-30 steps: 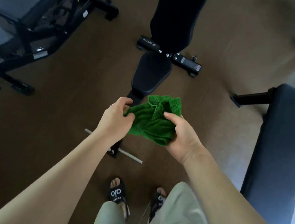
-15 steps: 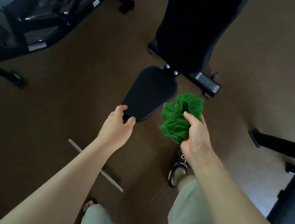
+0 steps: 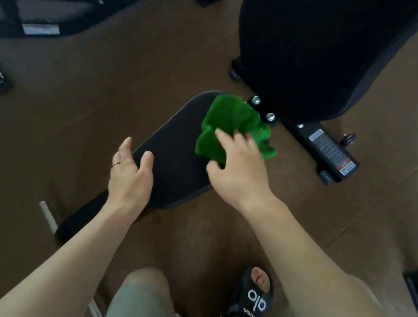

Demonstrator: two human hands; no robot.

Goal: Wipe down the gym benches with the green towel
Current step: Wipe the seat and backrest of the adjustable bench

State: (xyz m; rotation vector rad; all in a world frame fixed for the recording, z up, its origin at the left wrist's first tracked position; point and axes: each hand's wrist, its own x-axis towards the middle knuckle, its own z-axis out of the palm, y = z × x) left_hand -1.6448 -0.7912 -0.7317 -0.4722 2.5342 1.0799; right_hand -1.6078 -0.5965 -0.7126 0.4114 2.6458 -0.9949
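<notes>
Head view: right hand (image 3: 238, 168) presses green towel (image 3: 228, 126) flat-fingered at seat pad's (image 3: 175, 159) 1 o'clock; left hand (image 3: 130, 174) rests relaxed at 7. Bunched towel may snag hinge bolts (image 3: 256, 100).

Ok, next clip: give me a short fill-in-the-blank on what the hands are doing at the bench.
1. The right hand presses the ____ towel onto the seat pad.
2. The left hand, resting on the pad's edge, wears a ____.
3. The sandal has a strap that reads ____.
Missing words: green, ring, alo.
</notes>
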